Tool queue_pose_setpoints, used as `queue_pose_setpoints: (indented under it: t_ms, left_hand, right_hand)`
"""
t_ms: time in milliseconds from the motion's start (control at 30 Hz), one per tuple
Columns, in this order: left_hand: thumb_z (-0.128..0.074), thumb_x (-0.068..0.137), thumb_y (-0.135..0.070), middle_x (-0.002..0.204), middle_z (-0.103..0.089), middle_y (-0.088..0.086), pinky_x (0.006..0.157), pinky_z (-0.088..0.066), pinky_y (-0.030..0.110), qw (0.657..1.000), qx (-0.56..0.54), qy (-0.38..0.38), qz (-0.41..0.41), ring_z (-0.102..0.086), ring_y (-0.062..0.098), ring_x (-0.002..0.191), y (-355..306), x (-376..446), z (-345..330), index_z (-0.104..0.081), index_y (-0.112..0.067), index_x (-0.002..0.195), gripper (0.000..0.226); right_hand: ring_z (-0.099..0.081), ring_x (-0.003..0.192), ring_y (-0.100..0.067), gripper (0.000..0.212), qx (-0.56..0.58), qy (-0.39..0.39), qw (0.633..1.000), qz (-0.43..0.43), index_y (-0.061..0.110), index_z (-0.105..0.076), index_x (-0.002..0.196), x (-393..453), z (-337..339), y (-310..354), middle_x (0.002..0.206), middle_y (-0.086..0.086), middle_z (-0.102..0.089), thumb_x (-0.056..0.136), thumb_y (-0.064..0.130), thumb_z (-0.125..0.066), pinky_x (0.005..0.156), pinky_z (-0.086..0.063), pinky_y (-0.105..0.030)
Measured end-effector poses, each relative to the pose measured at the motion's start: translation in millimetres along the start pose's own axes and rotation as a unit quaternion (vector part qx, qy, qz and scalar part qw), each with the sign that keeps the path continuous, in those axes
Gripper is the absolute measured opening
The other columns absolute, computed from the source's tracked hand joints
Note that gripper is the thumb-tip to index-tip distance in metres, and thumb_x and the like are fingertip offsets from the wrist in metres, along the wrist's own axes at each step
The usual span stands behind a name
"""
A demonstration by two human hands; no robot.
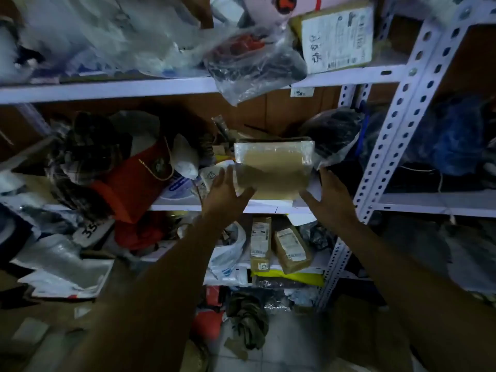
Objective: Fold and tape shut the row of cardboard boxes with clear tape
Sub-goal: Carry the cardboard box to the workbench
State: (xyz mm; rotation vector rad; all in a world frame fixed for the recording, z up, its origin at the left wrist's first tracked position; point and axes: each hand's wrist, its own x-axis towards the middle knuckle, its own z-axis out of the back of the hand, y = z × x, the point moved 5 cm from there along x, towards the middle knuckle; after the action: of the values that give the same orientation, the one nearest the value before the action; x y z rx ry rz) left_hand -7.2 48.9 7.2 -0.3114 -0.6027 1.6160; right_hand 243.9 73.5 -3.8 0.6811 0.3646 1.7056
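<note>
Box: I see a small cardboard box (273, 167), wrapped in clear tape, standing on the middle shelf (177, 204) of the white metal rack, between the red bag (131, 181) and a dark plastic-bagged bundle (332, 135).
Left hand: my left hand (228, 190) has straight fingers laid against the box's left edge, thumb under its lower corner; not curled round it.
Right hand: my right hand (327, 193) is spread and relaxed by the lower right corner; touching or just beside it, I cannot tell through the blur.
Weight: I judge it light, a small parcel.
Stiffness: the flat front and square corners suggest stiff board that takes a firm squeeze.
Slip: the glossy tape skin is likely slick, so fingertip pinches may slide.
Where to hold: I'd press palms on the two opposite side faces, thumbs under the bottom edge.
Risk: loose clutter crowds both sides and could snag.
</note>
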Motion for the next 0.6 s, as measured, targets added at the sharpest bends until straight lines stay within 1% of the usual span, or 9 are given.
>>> queue_pose_setpoints:
  t_ms: [133,200,267,300,333,367,433,500,600]
  left_hand:
    - [-0.07,0.082,-0.065,0.157,-0.042,0.011,0.114,-0.033,0.04,0.983,-0.149,-0.042,0.097,-0.039,0.032,0.144,10.6,30.2,-17.9,-0.023,-0.018,0.16,0.102]
    - [-0.079,0.07,-0.065,0.142,-0.059,0.005,0.112,-0.041,0.042,0.964,-0.236,-0.031,0.116,-0.053,0.027,0.133,11.8,46.2,-28.0,-0.029,-0.016,0.157,0.111]
    - [-0.089,0.067,-0.046,0.121,-0.071,0.006,0.102,-0.053,0.047,0.942,-0.312,-0.019,0.119,-0.067,0.026,0.116,15.2,63.1,-37.2,-0.04,-0.011,0.149,0.102]
    - [-0.093,0.067,-0.034,0.116,-0.073,0.009,0.095,-0.058,0.045,0.936,-0.33,-0.013,0.121,-0.07,0.027,0.11,17.1,70.4,-42.7,-0.046,-0.009,0.144,0.094]
    - [-0.095,0.066,-0.026,0.113,-0.074,0.009,0.088,-0.061,0.04,0.934,-0.336,-0.011,0.124,-0.072,0.026,0.105,18.5,76.6,-47.8,-0.052,-0.008,0.139,0.086]
    - [-0.096,0.064,-0.022,0.112,-0.074,0.007,0.082,-0.062,0.034,0.933,-0.338,-0.015,0.124,-0.073,0.023,0.102,19.5,82.0,-52.1,-0.056,-0.008,0.134,0.082]
    - [-0.096,0.063,-0.022,0.108,-0.076,0.005,0.076,-0.062,0.027,0.926,-0.352,-0.019,0.135,-0.074,0.02,0.098,21.2,86.4,-59.9,-0.062,-0.007,0.127,0.074]
    - [-0.096,0.064,-0.018,0.101,-0.078,0.005,0.071,-0.06,0.023,0.915,-0.375,-0.021,0.149,-0.076,0.02,0.093,24.3,90.0,-67.0,-0.068,-0.004,0.118,0.062]
    - [-0.096,0.063,-0.016,0.101,-0.078,0.006,0.076,-0.062,0.03,0.906,-0.393,-0.026,0.158,-0.076,0.021,0.092,24.6,93.8,-69.1,-0.069,-0.004,0.116,0.061]
  right_hand:
    - [-0.024,0.147,-0.026,0.086,0.078,0.015,0.996,-0.027,0.011,-0.014,0.157,33.4,-16.3,-15.8,0.161,-0.009,-0.023,0.093,0.044,-0.062,0.115,-0.026,-0.035]
    - [-0.027,0.142,-0.013,0.09,0.152,0.018,0.987,-0.048,0.014,-0.014,0.157,48.3,-30.5,-21.6,0.158,0.0,-0.027,0.09,0.043,-0.067,0.107,-0.026,-0.021]
    - [-0.029,0.127,0.009,0.094,0.258,0.01,0.965,-0.052,0.016,-0.013,0.157,60.6,-43.4,-27.5,0.145,0.012,-0.031,0.086,0.033,-0.074,0.094,-0.024,0.001]
    - [-0.029,0.121,0.016,0.095,0.292,0.008,0.955,-0.051,0.015,-0.014,0.156,67.0,-51.0,-32.3,0.143,0.014,-0.031,0.085,0.027,-0.076,0.089,-0.025,0.007]
    - [-0.033,0.121,0.016,0.095,0.309,0.015,0.949,-0.056,0.016,-0.016,0.155,72.0,-58.1,-36.6,0.145,0.014,-0.032,0.084,0.025,-0.078,0.09,-0.029,0.006]
    - [-0.042,0.123,0.01,0.094,0.319,0.02,0.945,-0.064,0.017,-0.02,0.155,76.7,-64.3,-40.8,0.147,0.012,-0.039,0.082,0.025,-0.079,0.096,-0.037,-0.003]
    - [-0.059,0.114,0.0,0.085,0.328,0.016,0.942,-0.069,0.017,-0.03,0.149,83.0,-76.1,-46.1,0.13,0.019,-0.059,0.081,0.025,-0.08,0.098,-0.05,-0.028]
    - [-0.065,0.1,0.005,0.076,0.334,0.0,0.941,-0.063,0.014,-0.036,0.143,84.7,-85.7,-49.0,0.107,0.032,-0.065,0.081,0.023,-0.08,0.086,-0.056,-0.029]
    - [-0.065,0.104,0.002,0.072,0.344,-0.029,0.936,-0.063,0.012,-0.039,0.141,83.7,-91.0,-49.2,0.107,0.031,-0.066,0.082,0.022,-0.08,0.087,-0.054,-0.022]
